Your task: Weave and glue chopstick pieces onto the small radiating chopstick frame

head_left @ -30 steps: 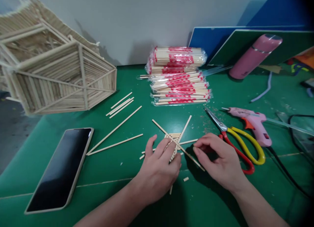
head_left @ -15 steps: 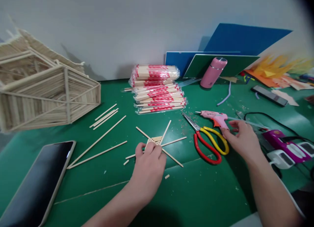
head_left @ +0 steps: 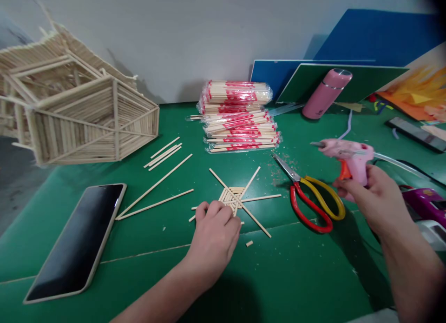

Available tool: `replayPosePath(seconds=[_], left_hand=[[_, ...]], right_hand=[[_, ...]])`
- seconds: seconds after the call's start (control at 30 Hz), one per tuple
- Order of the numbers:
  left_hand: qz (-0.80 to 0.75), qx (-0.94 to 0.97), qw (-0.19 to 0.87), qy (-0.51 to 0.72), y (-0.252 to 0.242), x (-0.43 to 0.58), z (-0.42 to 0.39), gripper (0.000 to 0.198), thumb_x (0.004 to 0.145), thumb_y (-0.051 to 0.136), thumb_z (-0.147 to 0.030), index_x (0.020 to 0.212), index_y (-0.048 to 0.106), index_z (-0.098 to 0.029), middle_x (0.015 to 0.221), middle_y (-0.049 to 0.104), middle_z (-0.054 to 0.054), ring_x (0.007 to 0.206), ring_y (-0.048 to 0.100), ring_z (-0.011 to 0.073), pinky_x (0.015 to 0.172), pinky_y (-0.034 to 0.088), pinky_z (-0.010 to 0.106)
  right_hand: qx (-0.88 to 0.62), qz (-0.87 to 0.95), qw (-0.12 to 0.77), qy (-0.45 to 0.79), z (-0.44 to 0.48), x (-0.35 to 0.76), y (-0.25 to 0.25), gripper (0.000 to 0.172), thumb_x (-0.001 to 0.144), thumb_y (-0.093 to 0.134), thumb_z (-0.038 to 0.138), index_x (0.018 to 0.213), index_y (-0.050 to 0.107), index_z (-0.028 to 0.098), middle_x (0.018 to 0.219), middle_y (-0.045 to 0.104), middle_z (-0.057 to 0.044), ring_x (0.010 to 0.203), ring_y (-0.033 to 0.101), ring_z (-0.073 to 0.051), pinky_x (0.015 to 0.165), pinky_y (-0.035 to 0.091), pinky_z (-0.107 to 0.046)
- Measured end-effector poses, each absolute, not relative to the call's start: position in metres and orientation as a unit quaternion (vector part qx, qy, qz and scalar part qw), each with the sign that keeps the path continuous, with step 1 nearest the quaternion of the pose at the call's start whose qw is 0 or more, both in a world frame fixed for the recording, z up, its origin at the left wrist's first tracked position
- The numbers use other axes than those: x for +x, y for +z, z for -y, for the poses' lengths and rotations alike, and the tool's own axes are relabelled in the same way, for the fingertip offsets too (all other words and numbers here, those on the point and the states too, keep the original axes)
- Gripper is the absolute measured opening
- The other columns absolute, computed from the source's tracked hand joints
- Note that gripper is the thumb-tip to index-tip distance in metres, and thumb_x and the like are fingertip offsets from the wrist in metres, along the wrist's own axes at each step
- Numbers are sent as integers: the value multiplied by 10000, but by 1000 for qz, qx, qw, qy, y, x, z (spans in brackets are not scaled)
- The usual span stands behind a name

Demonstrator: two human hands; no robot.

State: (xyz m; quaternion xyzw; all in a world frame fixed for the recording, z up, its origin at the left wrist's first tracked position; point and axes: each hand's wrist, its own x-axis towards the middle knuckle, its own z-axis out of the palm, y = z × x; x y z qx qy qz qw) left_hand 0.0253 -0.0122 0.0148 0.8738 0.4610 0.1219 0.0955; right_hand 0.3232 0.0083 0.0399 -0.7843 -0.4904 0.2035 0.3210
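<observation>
In the head view my right hand [head_left: 379,202] grips a pink hot glue gun [head_left: 348,151] with an orange trigger, lifted off the table, its nozzle pointing left. A glue stick trails from its back. My left hand [head_left: 216,234] has its fingers bunched on the near side of a star-shaped frame of thin wooden sticks [head_left: 258,200]. Shorter sticks [head_left: 232,193] fill its middle in nested rows. My fingertips and the sticks beneath them are partly hidden. Scissors [head_left: 310,197] with red and yellow handles lie between the frame and the glue gun.
A phone [head_left: 78,239] and loose sticks [head_left: 155,204] lie at left, near a stick-built model house [head_left: 94,114]. Behind are wrapped stick bundles [head_left: 240,118], a pink bottle [head_left: 327,94] and coloured boards [head_left: 362,76]. At right is a purple power strip [head_left: 423,207].
My right hand has taken hold of the glue gun and raised it from the table. My left hand has shifted toward the frame's near side, uncovering its middle. The view has turned slightly.
</observation>
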Motion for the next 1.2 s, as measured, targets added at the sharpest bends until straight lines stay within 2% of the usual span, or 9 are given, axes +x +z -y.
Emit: replayPosePath(seconds=[0.1,0.2,0.3,0.43,0.53,0.63,0.87,1.03,1.2], left_hand=[[-454,874,105,139,8,24,14,204,817,411,-175,723,592,-174,714,551,48,748,429,195,699,315,404],[-449,869,127,165,2,23,18,227,829,382,-154,734,588,-162,709,531,47,699,423,170,650,343,343],[-455,863,138,168,0,24,22,217,830,379,-139,737,574,-153,734,518,49,705,424,168,640,356,320],[-453,861,159,169,1,25,24,212,846,368,-161,734,547,-143,760,505,46,723,422,165,654,365,312],[-436,869,165,166,2,25,23,210,850,354,-159,753,539,-143,745,499,36,693,410,156,640,358,314],[-451,866,146,161,2,25,23,239,853,345,-157,686,516,-156,708,482,19,662,397,149,623,348,312],[-454,859,148,183,0,26,23,229,864,342,-157,755,543,-171,789,526,23,750,449,160,720,372,331],[-450,863,140,180,-3,25,23,221,864,347,-157,772,548,-169,807,527,26,770,449,163,739,377,337],[-447,865,139,180,-2,24,23,208,861,353,-149,767,538,-157,801,520,31,769,444,165,740,377,340]], right_hand=[[-693,537,313,365,4,299,47,181,753,519,374,817,500,205,599,508,32,530,471,-103,456,354,-196],[-633,549,282,467,15,280,48,211,799,470,400,893,508,215,703,570,5,595,488,-111,497,393,-194],[-592,565,247,519,25,270,42,261,805,475,384,1000,480,210,800,601,-33,671,524,-138,528,434,-212],[-591,610,221,480,39,269,30,250,801,493,337,1027,494,231,768,595,-23,664,555,-154,548,473,-233],[-601,652,195,420,46,271,25,288,799,494,315,1085,496,278,881,596,-27,728,577,-168,591,495,-235],[-603,682,166,378,52,276,21,341,791,507,309,1131,480,306,957,593,-23,776,587,-174,607,509,-221],[-612,720,114,308,64,292,8,374,764,551,300,1134,498,293,955,630,-11,778,620,-182,625,549,-228],[-613,719,81,318,67,285,8,290,772,540,308,1059,538,271,920,644,-14,761,622,-178,623,551,-238],[-620,705,105,329,65,278,12,194,760,537,323,936,579,257,889,643,-23,834,605,-214,616,549,-256]])
